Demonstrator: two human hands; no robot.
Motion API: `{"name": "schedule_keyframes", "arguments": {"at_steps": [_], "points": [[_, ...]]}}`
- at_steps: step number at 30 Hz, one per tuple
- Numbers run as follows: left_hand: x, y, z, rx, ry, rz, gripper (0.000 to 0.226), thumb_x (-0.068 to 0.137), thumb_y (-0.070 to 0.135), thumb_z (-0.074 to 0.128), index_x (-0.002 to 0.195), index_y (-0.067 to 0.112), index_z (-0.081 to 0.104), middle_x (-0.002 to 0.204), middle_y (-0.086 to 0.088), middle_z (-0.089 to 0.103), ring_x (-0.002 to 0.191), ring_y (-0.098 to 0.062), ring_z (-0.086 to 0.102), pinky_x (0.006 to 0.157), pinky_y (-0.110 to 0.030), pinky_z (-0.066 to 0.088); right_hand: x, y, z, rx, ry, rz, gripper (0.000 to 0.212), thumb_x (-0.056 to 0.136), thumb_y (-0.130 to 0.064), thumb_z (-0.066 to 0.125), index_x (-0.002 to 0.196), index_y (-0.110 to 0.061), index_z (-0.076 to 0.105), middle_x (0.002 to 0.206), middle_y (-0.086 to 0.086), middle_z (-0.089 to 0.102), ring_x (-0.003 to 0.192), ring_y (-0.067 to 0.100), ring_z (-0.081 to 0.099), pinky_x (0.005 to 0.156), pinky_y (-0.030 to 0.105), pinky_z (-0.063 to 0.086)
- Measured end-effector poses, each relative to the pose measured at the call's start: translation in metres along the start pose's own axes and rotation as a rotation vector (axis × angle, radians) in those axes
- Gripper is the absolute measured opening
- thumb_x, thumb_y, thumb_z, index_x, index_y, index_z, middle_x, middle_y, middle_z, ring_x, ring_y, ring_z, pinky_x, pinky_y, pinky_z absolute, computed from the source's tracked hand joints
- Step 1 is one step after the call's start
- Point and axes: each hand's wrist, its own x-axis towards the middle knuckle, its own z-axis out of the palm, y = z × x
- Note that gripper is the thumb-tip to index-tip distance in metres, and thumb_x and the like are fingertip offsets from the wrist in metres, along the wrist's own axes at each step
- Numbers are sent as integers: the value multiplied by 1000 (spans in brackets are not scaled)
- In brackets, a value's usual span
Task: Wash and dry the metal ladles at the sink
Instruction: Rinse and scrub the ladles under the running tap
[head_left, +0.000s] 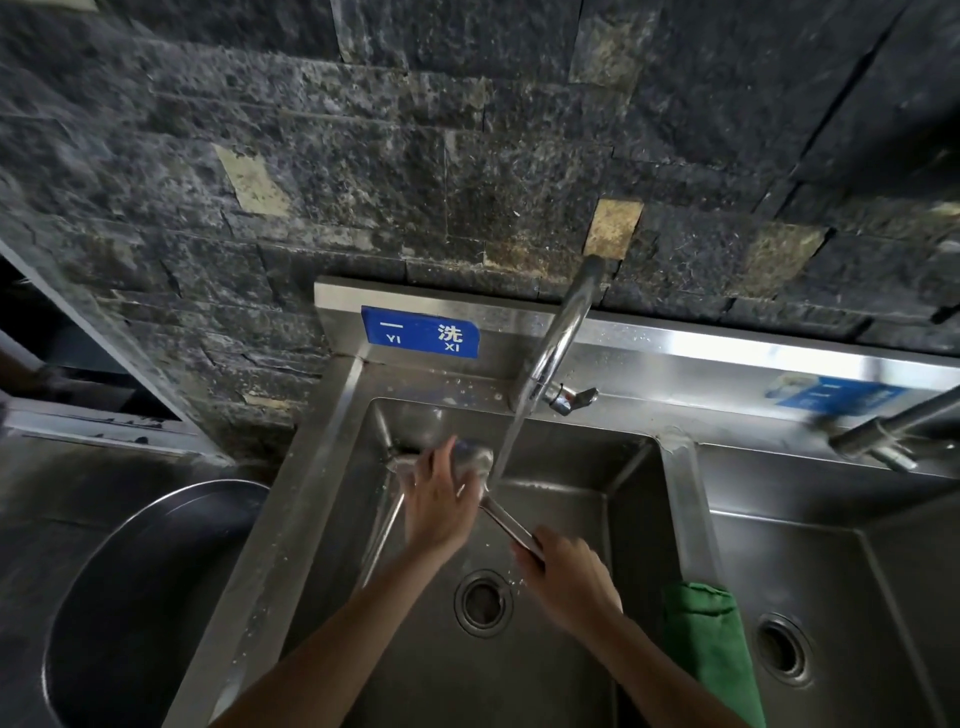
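— How are the hands placed?

— The left hand (439, 506) is stretched into the far-left corner of the sink (337, 447), its fingers (441, 462) spread and laid over the bowl of the ladle (475, 465). The handle is gripped by the right hand (563, 571), fingers curled round it, nearer the drain (483, 603). The bowl is held just beside the water running from the tap (563, 332).

— What writing can be read?

— A blue label (421, 332) is fixed to the sink's back edge; "一 洗" with "YI XI" beneath is printed on it. A second blue label (831, 397) at the right is too blurred to be read. A green cloth (711, 654) is draped over the divider.
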Motion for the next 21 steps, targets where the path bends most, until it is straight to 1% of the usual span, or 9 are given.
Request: {"name": "schedule_keyframes", "arguments": {"at_steps": [2, 4, 6, 7, 10, 14, 16, 19, 21], "points": [[6, 3, 17, 101, -79, 1, 55, 91, 69, 31, 139, 43, 36, 146, 4, 37, 133, -26, 39, 104, -54, 42, -12, 9, -3, -20, -4, 0, 41, 98, -60, 43, 104, -22, 58, 95, 4, 73, 89, 32, 71, 72, 41, 56], [12, 9, 24, 142, -79, 22, 58, 89, 76, 24, 119, 38, 56, 124, 2, 57, 116, -24, 55, 91, -47, 52, -27, 19, -5, -55, -15, -5, 45, 99, -62, 41, 111, -23, 58, 98, 4, 73, 93, 33, 71, 75, 42, 56], [17, 21, 25, 139, -127, 26, 54, 102, 57, 24, 102, 22, 65, 100, -5, 70, 95, -27, 67, 75, -37, 55, -47, 30, -8, -114, -17, -13, 47, 99, -64, 37, 121, -26, 55, 107, 5, 74, 100, 36, 69, 78, 43, 54], [18, 27, 24, 152, -176, -8, 50, 106, 43, 25, 103, 14, 65, 99, -11, 71, 91, -29, 69, 71, -37, 55, -56, 35, -8, -139, -19, -19, 47, 100, -63, 36, 128, -30, 52, 110, 4, 73, 101, 35, 69, 79, 43, 53], [5, 32, 40, 62, -125, -146, 57, 101, 41, 23, 96, 9, 69, 98, -13, 72, 90, -30, 69, 74, -40, 58, -63, 40, -5, -168, -39, 2, 48, 100, -64, 32, 126, -29, 51, 112, 4, 72, 102, 32, 69, 80, 42, 53], [-17, 28, 50, 33, -8, -83, 43, 96, 44, 29, 95, 23, 67, 99, 1, 67, 99, -23, 62, 79, -38, 54, -50, 31, -7, -137, -50, 24, 45, 100, -63, 35, 114, -24, 54, 109, 5, 72, 102, 33, 69, 79, 41, 52], [5, 22, 41, -66, -34, -231, 37, 102, 36, 31, 98, 21, 66, 103, -6, 69, 102, -29, 64, 81, -39, 53, -50, 33, -9, -144, -48, 23, 44, 100, -62, 36, 114, -25, 54, 108, 5, 72, 102, 33, 69, 79, 41, 52], [28, 13, 29, -404, 81, -669, 47, 107, 27, 31, 133, -6, 52, 139, -28, 53, 129, -40, 50, 107, -43, 37, -46, 42, -6, -118, -42, 20, 45, 99, -64, 37, 112, -25, 54, 105, 4, 73, 99, 33, 69, 77, 41, 52], [23, 17, 27, -732, 110, -779, 59, 104, 43, 36, 137, -4, 51, 126, -27, 59, 109, -40, 60, 92, -46, 46, -32, 40, -3, -65, -32, 4, 46, 97, -66, 38, 108, -24, 54, 99, 3, 73, 94, 33, 70, 75, 40, 54]]}}
